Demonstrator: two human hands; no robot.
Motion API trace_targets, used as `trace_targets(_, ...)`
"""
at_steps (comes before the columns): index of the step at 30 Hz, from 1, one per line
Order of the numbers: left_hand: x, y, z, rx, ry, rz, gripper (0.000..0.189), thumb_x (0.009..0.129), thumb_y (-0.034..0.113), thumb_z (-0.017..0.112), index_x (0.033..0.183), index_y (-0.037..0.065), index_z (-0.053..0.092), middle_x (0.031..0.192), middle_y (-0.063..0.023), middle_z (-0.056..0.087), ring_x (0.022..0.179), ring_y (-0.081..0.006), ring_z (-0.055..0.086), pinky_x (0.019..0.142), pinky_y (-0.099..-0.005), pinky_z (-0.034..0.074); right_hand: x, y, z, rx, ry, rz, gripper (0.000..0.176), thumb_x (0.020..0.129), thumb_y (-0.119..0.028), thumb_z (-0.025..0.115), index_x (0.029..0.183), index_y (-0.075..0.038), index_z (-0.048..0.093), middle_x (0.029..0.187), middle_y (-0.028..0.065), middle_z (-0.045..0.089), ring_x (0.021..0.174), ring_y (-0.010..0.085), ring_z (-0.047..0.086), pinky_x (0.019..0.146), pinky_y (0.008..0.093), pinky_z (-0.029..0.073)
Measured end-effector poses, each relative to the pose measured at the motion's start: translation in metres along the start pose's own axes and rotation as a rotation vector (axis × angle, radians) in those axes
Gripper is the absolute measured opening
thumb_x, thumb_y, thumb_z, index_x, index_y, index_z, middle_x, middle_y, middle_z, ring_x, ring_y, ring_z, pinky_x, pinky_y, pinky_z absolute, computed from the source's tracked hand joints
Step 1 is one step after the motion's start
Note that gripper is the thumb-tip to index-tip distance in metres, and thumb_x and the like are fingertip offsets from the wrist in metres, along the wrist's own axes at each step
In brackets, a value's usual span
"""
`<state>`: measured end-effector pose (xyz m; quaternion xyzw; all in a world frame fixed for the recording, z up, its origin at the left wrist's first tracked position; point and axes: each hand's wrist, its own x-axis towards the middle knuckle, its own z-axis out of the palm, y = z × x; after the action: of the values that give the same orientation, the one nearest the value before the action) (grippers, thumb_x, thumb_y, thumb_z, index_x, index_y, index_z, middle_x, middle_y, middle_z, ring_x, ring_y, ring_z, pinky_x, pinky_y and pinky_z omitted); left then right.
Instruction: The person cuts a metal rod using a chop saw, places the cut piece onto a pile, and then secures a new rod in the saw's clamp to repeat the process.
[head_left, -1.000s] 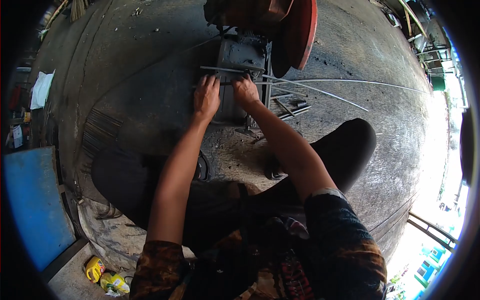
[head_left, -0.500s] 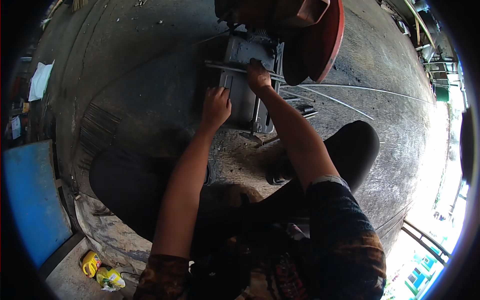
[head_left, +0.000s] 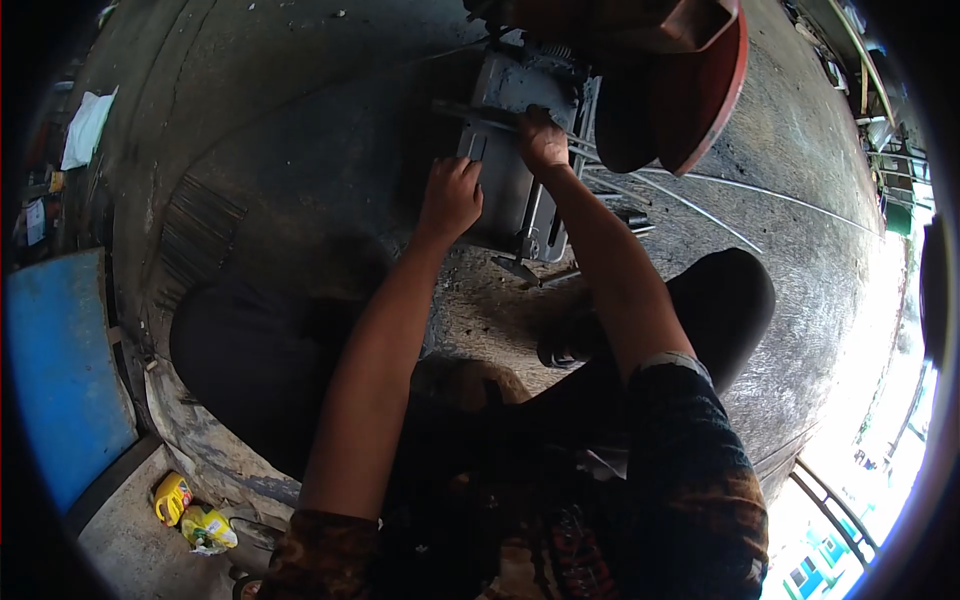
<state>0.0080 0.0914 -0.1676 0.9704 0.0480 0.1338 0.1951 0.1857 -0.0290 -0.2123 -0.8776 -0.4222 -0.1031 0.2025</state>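
Observation:
A cut-off saw with a red guard (head_left: 722,95) stands at the top, its grey metal base (head_left: 500,185) stretching toward me. Across the base lie metal bars (head_left: 460,108). My right hand (head_left: 543,142) is on the bars near the vise, fingers curled over them and partly hidden. Left of it, my left hand (head_left: 452,195) is closed at the base's left edge; what it holds, if anything, is too small to tell. The vise handle (head_left: 517,268) sticks out at the base's near end.
Long thin rods (head_left: 700,212) run to the right over the worn floor. A bundle of dark rods (head_left: 200,230) lies at the left. Beyond are a blue panel (head_left: 65,370), a white sheet (head_left: 88,130) and yellow packages (head_left: 172,498). My bent knees flank the work area.
The view has shifted, so the saw, base and both hands appear farther right. Both hands keep nearly the same places at the base and bars.

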Motion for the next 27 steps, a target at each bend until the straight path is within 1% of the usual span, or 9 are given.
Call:
trace_targets(3,-0.002,-0.004,0.003,-0.001,0.009,-0.007,0.033,0.074,0.008,0.067,0.105,0.001,0.063,0.102,-0.0126,0.059,0.100,-0.0300,0.056,0.093,-0.0461,0.041,-0.001,0.002,0.005,0.001,0.050,-0.023,0.015,0.075,-0.009,0.054,0.089,-0.008,0.058,0.090,0.0118,0.057,0.089,0.0312,0.061,0.075,0.0425,0.051)
trace_targets(6,-0.003,-0.007,0.008,-0.011,-0.005,-0.033,0.033,0.074,0.009,0.066,0.106,0.001,0.064,0.101,-0.0128,0.060,0.100,-0.0301,0.057,0.094,-0.0463,0.041,-0.002,0.000,0.005,-0.007,0.090,-0.059,0.015,0.074,-0.009,0.054,0.089,-0.009,0.058,0.091,0.0109,0.057,0.088,0.0305,0.060,0.075,0.0422,0.050)
trace_targets(13,-0.006,-0.014,0.017,0.007,0.006,-0.052,0.031,0.075,0.009,0.065,0.105,0.001,0.063,0.101,-0.0133,0.060,0.099,-0.0302,0.057,0.094,-0.0461,0.041,-0.002,-0.002,0.014,-0.069,0.018,-0.044,0.013,0.074,-0.011,0.054,0.085,-0.009,0.059,0.091,0.0097,0.057,0.092,0.0298,0.056,0.079,0.0419,0.046)
trace_targets(16,-0.003,-0.015,0.020,-0.001,-0.063,-0.083,0.035,0.076,0.009,0.067,0.110,0.000,0.062,0.106,-0.0135,0.059,0.102,-0.0306,0.056,0.093,-0.0421,0.043,-0.002,-0.005,0.016,-0.079,0.063,-0.056,0.013,0.072,-0.012,0.056,0.085,-0.010,0.060,0.091,0.0091,0.057,0.093,0.0303,0.055,0.080,0.0419,0.044)
trace_targets(18,-0.001,-0.016,0.020,-0.009,-0.026,-0.085,0.035,0.076,0.009,0.067,0.109,0.000,0.062,0.106,-0.0138,0.059,0.101,-0.0306,0.056,0.092,-0.0421,0.043,0.002,-0.010,0.013,-0.016,0.041,0.010,0.017,0.070,-0.012,0.060,0.087,-0.010,0.061,0.094,0.0094,0.057,0.093,0.0306,0.054,0.081,0.0424,0.044)
trace_targets(22,0.004,-0.016,0.020,-0.045,-0.092,-0.169,0.035,0.075,0.009,0.067,0.108,0.000,0.061,0.106,-0.0149,0.059,0.101,-0.0311,0.056,0.092,-0.0420,0.043,0.018,-0.024,0.005,0.004,0.099,-0.025,0.023,0.067,-0.013,0.063,0.090,-0.011,0.062,0.097,0.0106,0.057,0.094,0.0307,0.054,0.081,0.0424,0.043)
trace_targets(24,0.006,-0.019,0.025,-0.032,-0.082,-0.177,0.038,0.075,0.009,0.067,0.111,-0.001,0.059,0.107,-0.0158,0.059,0.102,-0.0315,0.056,0.093,-0.0425,0.043,0.033,-0.025,0.009,0.189,0.074,-0.045,0.030,0.067,-0.014,0.064,0.097,-0.011,0.064,0.101,0.0116,0.056,0.097,0.0326,0.056,0.085,0.0443,0.045)
trace_targets(25,0.007,-0.021,0.030,-0.035,-0.082,-0.182,0.038,0.075,0.009,0.067,0.111,-0.001,0.059,0.107,-0.0158,0.059,0.102,-0.0315,0.056,0.093,-0.0425,0.043,0.039,-0.024,0.012,0.188,0.068,-0.048,0.030,0.067,-0.014,0.064,0.097,-0.011,0.064,0.101,0.0116,0.056,0.097,0.0326,0.056,0.085,0.0443,0.045)
trace_targets(27,0.007,-0.024,0.038,-0.013,0.039,-0.161,0.043,0.075,0.009,0.067,0.115,0.000,0.055,0.108,-0.0165,0.058,0.102,-0.0324,0.056,0.092,-0.0425,0.044,0.050,-0.021,0.023,0.338,-0.101,-0.006,0.038,0.069,-0.019,0.065,0.106,-0.012,0.064,0.111,0.0123,0.058,0.107,0.0342,0.056,0.091,0.0457,0.046)
